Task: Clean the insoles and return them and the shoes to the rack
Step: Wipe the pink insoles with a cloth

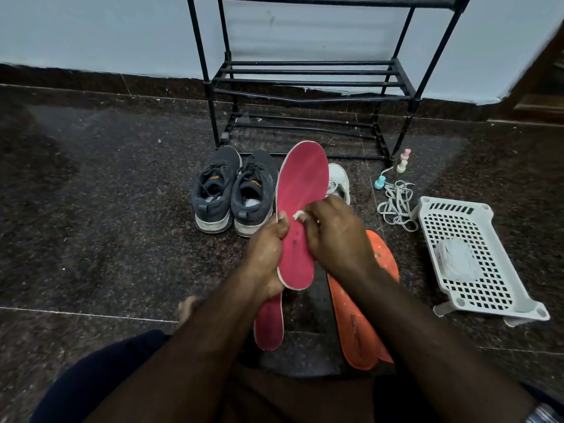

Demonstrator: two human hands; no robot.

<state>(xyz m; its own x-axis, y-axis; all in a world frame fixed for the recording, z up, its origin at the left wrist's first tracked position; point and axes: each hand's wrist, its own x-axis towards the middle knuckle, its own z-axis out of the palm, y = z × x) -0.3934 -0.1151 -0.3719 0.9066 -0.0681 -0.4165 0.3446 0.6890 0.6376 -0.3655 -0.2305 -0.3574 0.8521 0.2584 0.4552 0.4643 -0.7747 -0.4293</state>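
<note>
A: Start with what is closest. What are the hands doing?

B: The left hand grips the pink insole by its edge, fingers curled round it, holding it tilted up off the floor. The right hand pinches a small white wipe against the insole's face, just beside the left fingertips.

A: And under the fingers?

B: A second pink insole lies on the floor below the left wrist. To the right of the right fingers lie the orange insoles, stacked, so I cannot tell how many.

A: Beyond the fingertips?

B: The grey shoes stand side by side, and a white shoe peeks out behind the held insole. Past those, the rack stands by the wall with nothing on the shelves in view.

A: So how far along?

B: Early to middle, I judge. One insole is being wiped, dark specks show near its heel, and nothing is back on the rack. All the insoles and shoes have yet to go there.

A: Anything unclear?

B: The white shoe's partner is hidden. Right of the right fingers, loose laces, small pastel bottles and a white basket holding something crumpled; what exactly, I cannot tell.
</note>
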